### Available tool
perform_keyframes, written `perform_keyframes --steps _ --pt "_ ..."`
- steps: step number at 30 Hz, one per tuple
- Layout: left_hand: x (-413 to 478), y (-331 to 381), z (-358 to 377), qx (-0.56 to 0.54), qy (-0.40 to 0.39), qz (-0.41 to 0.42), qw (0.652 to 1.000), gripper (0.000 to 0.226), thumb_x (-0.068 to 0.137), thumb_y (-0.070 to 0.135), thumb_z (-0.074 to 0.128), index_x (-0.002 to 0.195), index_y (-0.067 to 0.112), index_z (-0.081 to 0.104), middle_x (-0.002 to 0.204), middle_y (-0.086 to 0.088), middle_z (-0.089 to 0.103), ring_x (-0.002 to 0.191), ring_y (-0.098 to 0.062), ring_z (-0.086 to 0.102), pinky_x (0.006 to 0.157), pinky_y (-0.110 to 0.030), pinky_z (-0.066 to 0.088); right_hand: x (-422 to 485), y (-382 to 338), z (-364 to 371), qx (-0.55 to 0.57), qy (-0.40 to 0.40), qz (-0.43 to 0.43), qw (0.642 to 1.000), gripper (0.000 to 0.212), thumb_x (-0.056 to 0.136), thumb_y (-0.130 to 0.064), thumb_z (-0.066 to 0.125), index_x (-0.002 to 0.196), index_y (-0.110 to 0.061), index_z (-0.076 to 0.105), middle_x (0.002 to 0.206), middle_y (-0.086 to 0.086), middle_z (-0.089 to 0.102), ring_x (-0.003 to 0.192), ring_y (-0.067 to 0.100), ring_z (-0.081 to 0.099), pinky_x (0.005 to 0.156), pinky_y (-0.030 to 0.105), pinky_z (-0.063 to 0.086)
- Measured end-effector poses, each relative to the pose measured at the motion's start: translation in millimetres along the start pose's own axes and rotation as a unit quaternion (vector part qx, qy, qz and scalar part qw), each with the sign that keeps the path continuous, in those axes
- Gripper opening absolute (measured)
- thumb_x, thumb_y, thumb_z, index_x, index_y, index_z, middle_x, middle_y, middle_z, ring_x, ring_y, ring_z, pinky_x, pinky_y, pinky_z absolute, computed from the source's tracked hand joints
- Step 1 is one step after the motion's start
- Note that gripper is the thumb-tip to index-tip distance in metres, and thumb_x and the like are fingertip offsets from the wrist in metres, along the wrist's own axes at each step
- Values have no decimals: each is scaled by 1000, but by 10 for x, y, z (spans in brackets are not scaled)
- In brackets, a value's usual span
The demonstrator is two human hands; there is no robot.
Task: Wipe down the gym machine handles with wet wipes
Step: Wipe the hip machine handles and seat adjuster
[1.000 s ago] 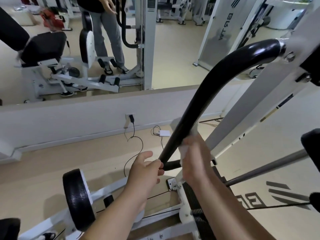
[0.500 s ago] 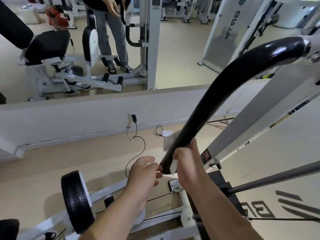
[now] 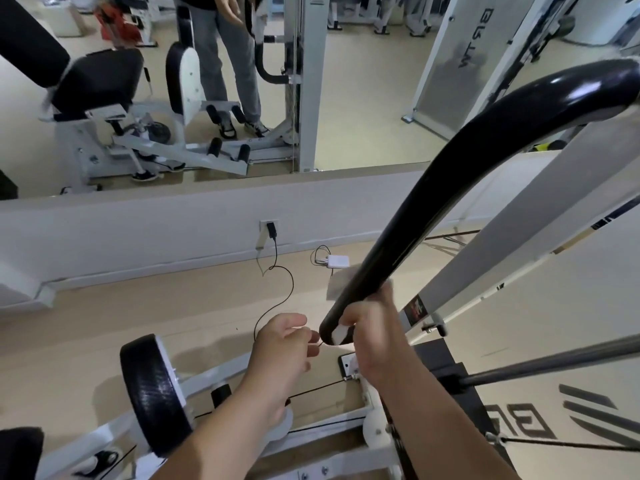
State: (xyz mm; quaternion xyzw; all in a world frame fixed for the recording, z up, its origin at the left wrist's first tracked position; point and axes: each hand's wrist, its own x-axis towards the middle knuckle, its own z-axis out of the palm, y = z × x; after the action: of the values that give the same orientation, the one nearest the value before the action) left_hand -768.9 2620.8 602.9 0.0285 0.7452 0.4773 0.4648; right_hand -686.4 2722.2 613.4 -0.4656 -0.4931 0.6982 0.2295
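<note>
I'm looking down at the lower end of the machine's black handle [image 3: 450, 188], a thick glossy bar that curves from the white frame [image 3: 519, 237] at the upper right down toward the middle of the view. My right hand [image 3: 370, 327] is wrapped round the very tip of that bar, fingers curled tight, with the wet wipe [image 3: 341, 336] pinned between palm and bar. A white fold of it shows under the fingers at the bar's end, and a blurred pale flap sticks out behind the bar just above the hand. My left hand [image 3: 284, 344] hangs just beside the tip, apart from it, thumb up and fingers loosely curled. I see nothing held in it. Both forearms come up from the bottom edge. Below the left forearm a round black roller pad [image 3: 152, 393] sits on a white arm of the machine, and a thin black cable runs across the base beneath the hands. To the right a grey steel rod [image 3: 554, 362] slants across the machine's side. On the floor [image 3: 138, 313] beyond the hands lies a small white adapter [image 3: 337, 261], near the bar, and a black cord [image 3: 287, 289] loops from a plug in the wall socket [image 3: 268, 228]. Above the low white wall a mirror [image 3: 363, 98] reflects a black padded seat, more white machines and a person in grey trousers [image 3: 225, 64] standing beside a black handle.
</note>
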Motion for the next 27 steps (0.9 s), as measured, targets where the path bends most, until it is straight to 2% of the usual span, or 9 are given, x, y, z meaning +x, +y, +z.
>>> perform_keyframes --steps 4,8,10,13,16,18,20,22,27 --pt "1 32 67 4 -4 0 1000 31 100 8 44 116 26 62 100 -1 76 94 -19 74 87 -40 61 -124 -223 38 24 16 -96 995 63 54 2 49 110 -27 46 103 7 53 73 5 57 55 28 47" --pt "-23 -11 144 9 -22 10 1000 27 100 10 48 115 26 63 102 2 77 91 -17 75 90 -44 61 68 211 36 -60 -13 47 997 78 69 13 47 106 -55 50 111 9 58 98 30 58 75 38 49" --pt "-16 -65 139 15 -21 6 1000 25 100 12 49 114 27 63 102 3 77 90 -16 75 89 -44 61 131 330 0 -85 -50 113 989 75 63 3 51 126 -40 49 116 10 61 108 30 58 84 37 47" --pt "-7 -106 79 10 -4 0 1000 25 101 12 50 116 26 63 106 2 74 94 -17 73 91 -42 60 81 214 -24 -66 -42 109 991 72 50 -2 47 119 -19 56 113 14 63 108 31 58 86 38 46" --pt "12 -71 35 3 13 2 1000 26 101 10 48 116 23 64 105 0 73 95 -19 72 88 -39 59 -57 -132 -69 -25 -18 -23 999 64 53 7 54 117 -4 53 106 17 61 96 19 57 75 26 49" --pt "25 -58 46 -1 12 0 1000 26 102 9 47 115 24 64 103 -1 74 95 -20 73 86 -39 60 -175 -355 -76 -13 8 -103 995 55 65 21 50 112 -6 53 96 6 59 77 3 54 61 9 47" --pt "5 -66 70 -2 4 0 1000 25 102 10 48 113 25 64 103 0 75 93 -18 73 82 -37 60 -173 -371 -62 5 13 -131 991 60 67 26 47 112 -13 50 94 -2 57 71 0 52 54 7 44" --pt "2 -121 85 6 -7 5 1000 25 102 11 49 113 28 64 101 3 76 91 -15 74 78 -33 60 -112 -219 8 -6 3 -96 995 67 67 28 44 118 -14 48 96 -4 57 78 3 53 54 12 47" --pt "11 -249 88 13 -13 -2 1000 23 101 11 52 115 25 65 106 3 74 90 -15 74 83 -36 63 150 368 8 -65 -41 89 993 67 60 9 49 119 -24 52 103 5 57 103 29 52 85 38 47"
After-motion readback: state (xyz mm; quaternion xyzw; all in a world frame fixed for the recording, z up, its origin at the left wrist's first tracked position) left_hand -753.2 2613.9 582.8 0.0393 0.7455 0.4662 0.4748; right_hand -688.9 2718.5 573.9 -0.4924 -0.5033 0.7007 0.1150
